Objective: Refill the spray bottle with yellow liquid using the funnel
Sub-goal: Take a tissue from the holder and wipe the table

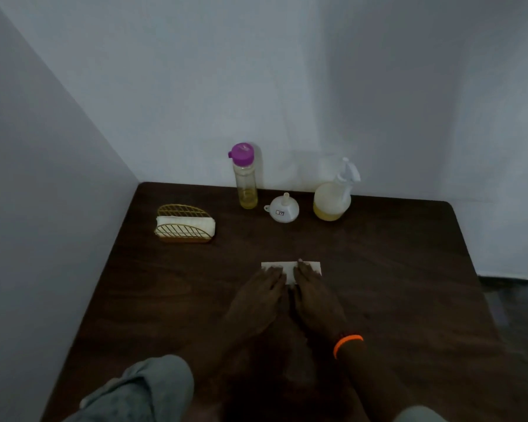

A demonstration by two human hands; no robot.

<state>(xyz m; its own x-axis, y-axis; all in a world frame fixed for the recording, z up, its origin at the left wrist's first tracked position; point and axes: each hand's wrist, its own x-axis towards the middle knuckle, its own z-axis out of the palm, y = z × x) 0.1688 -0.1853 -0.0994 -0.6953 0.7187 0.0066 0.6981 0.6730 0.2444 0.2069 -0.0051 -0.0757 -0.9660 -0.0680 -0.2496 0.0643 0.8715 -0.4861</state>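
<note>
Head view: dark wooden table [409,269] set in a corner of pale walls [165,86], dimly lit.
Left hand [258,295]: palm down, fingers flat and relaxed on the left part of a white napkin [276,266]; grasping nothing.
Right hand [313,295]: palm down just beside the left hand, fingers spread flat on the same napkin; grasping nothing. An orange band [346,344] circles its wrist.
Spray bottle [334,194]: upright at the far edge of the table, right of centre, white trigger head on, a low layer of yellow liquid in its base.
Funnel [282,208]: white, resting upside down with its spout up, between the 2 bottles and apart from both.
Supply bottle [245,178]: clear and tall with a purple cap closed, upright left of the funnel, yellow liquid in its lower part.
Napkin holder [185,223]: gold wire, at the far left, holding folded white napkins.
Sleeves [141,388]: grey, at the bottom edge.
</note>
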